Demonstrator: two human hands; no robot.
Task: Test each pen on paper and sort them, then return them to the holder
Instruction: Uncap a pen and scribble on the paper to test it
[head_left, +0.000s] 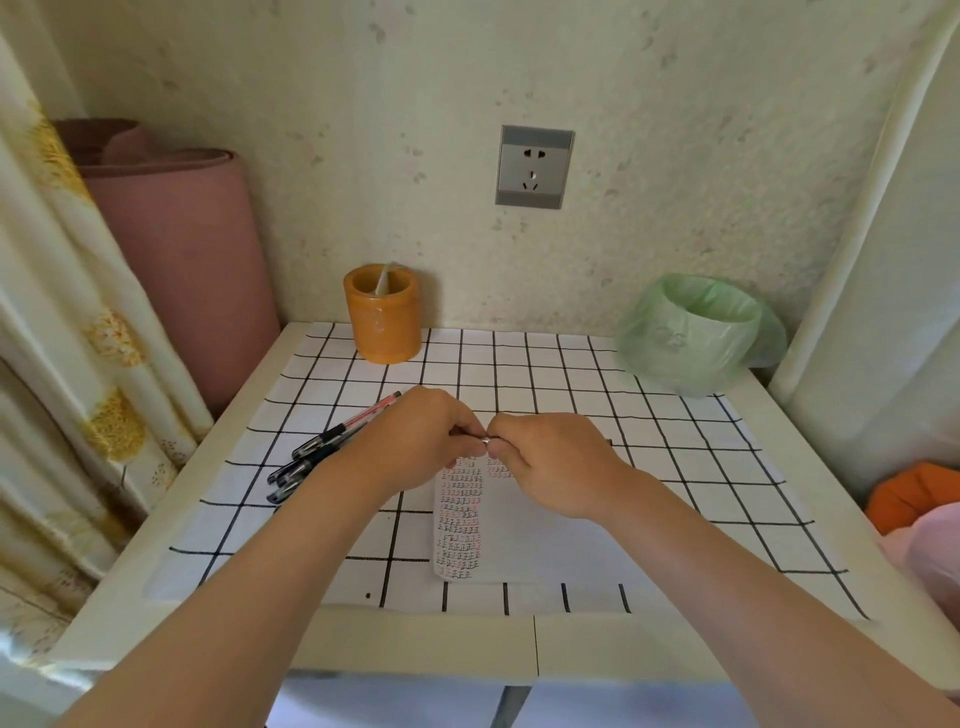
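You're uncapping or recapping, I'd guess. Left hand (415, 434) and right hand (553, 460) have curled fingers pinching one silver-tipped pen (485, 440) over the scribbled white paper sheet (524, 540). Next: tip to paper, or onto the black-and-red pen pile (311, 452).

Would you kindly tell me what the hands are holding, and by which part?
The left hand and right hand pinch what seems a pen between them; only a silvery bit shows, so the parts gripped cannot be told.
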